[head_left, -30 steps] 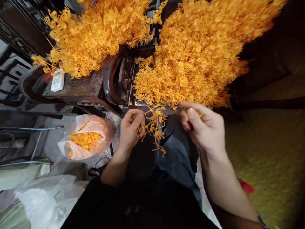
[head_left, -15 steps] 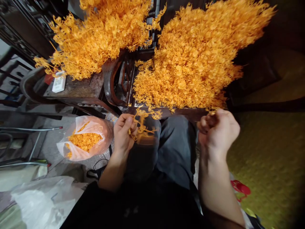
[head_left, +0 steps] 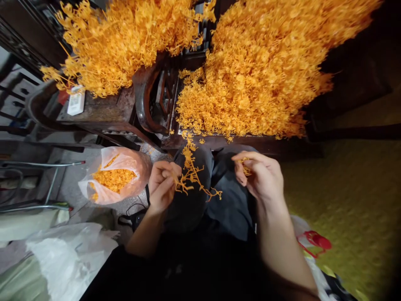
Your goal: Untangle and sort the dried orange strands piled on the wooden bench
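Note:
My left hand (head_left: 163, 184) is closed, its fingers pinching a branching orange plastic sprig (head_left: 191, 169) that hangs over my knees. To the right, my right hand (head_left: 260, 173) is curled, with thumb and forefinger around small orange pieces (head_left: 246, 166) partly hidden by the fingers. In front of both hands, a large heap of orange plastic pieces (head_left: 257, 79) covers a dark wooden seat. A second heap of longer orange sprigs (head_left: 122, 46) lies on the wooden chair at the left.
An open plastic bag (head_left: 142, 169) of orange pieces stands on the floor at left. A white box-like item (head_left: 76, 101) lies on the left chair. A curved wooden armrest (head_left: 142, 100) separates the seats. White plastic sheeting (head_left: 69, 255) and a red-topped item (head_left: 318, 239) lie lower down.
My right hand has moved left toward the sprig and its fingers have loosened from a fist. The sprig in my left hand has swung lower and spread out.

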{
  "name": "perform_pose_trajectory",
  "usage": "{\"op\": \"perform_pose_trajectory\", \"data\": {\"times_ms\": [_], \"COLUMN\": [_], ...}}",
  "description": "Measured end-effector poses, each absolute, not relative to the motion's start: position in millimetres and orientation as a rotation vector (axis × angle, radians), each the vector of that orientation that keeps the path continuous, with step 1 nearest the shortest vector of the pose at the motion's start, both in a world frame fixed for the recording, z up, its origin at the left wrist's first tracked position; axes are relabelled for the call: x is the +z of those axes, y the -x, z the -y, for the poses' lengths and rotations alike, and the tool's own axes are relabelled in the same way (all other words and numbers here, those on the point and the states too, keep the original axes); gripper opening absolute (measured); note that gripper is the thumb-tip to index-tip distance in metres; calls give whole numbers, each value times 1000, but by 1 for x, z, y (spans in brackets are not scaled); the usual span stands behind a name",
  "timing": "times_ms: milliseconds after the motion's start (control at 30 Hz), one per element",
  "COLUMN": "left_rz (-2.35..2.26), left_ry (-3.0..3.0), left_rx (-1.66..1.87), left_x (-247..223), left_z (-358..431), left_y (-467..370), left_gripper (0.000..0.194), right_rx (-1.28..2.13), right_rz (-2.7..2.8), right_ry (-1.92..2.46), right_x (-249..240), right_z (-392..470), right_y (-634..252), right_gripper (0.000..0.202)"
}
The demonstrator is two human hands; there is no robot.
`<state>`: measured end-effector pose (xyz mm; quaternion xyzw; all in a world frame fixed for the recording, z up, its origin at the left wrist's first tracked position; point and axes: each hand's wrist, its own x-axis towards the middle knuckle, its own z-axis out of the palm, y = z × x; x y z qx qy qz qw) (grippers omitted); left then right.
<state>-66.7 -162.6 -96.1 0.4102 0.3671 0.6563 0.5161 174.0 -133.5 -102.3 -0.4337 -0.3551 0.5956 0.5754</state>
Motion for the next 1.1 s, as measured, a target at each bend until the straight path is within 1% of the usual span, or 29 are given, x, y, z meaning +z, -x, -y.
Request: {"op": "perform_pose_trajectory", "data": {"times_ms": [67, 100, 167, 233, 267, 333, 400, 533, 667, 700, 800, 833, 900, 1000, 1033, 1100], "left_rz": [-833, -825, -835, -850, -848, -819, -795, -826, -878, -894, -892, -895, -963, -1090, -1108, -1117], "left_ry": [-1071, -1111, -1188, -1286, -1352, -1510, -1642, -1676, -1621, -1607, -1553, -1557, -1663, -1982, -2075, -2177], "left_rx": [1592, 1594, 1579, 1535, 1493, 1387, 1305, 1260, 1156, 1087, 809, 735, 663, 619, 593, 533], "left_x": [-97, -98, -101, -103, -104, -103, -100, -93, -82, -77, -58, -52, -43, -42, -44, -48], "left_z": [166, 168, 170, 171, 171, 172, 172, 173, 171, 170, 160, 155, 145, 132, 129, 126], "left_y": [65, 65, 65, 65, 65, 67, 69, 80, 97, 101, 107, 107, 103, 92, 88, 81], "left_gripper": [15, 13, 13, 14, 13, 13, 19, 22, 19, 23, 46, 49, 43, 21, 19, 22], "right_rx": [1492, 1537, 1588, 1588, 1575, 1570, 1567, 1540, 1818, 1872, 1951, 1979, 2055, 2150, 2169, 2195], "right_rz": [781, 757, 795, 1020, 1183, 1507, 1612, 1257, 1109, 1114, 1171, 1192, 1215, 1185, 1162, 1127], "right_ry": [926, 915, 996, 1174, 1245, 1255, 1188, 1233, 1130, 1091, 1002, 974, 923, 846, 824, 789], "right_x": [-102, -101, -100, -96, -94, -91, -91, -100, -112, -113, -112, -111, -109, -107, -107, -107], "right_z": [134, 135, 139, 144, 145, 146, 144, 140, 140, 141, 138, 137, 134, 129, 128, 127], "right_y": [-167, -163, -152, -141, -135, -128, -127, -138, -155, -158, -165, -166, -166, -160, -158, -154], "right_gripper": [11, 18, 41, 55, 55, 47, 42, 41, 45, 46, 44, 43, 41, 39, 38, 36]}}
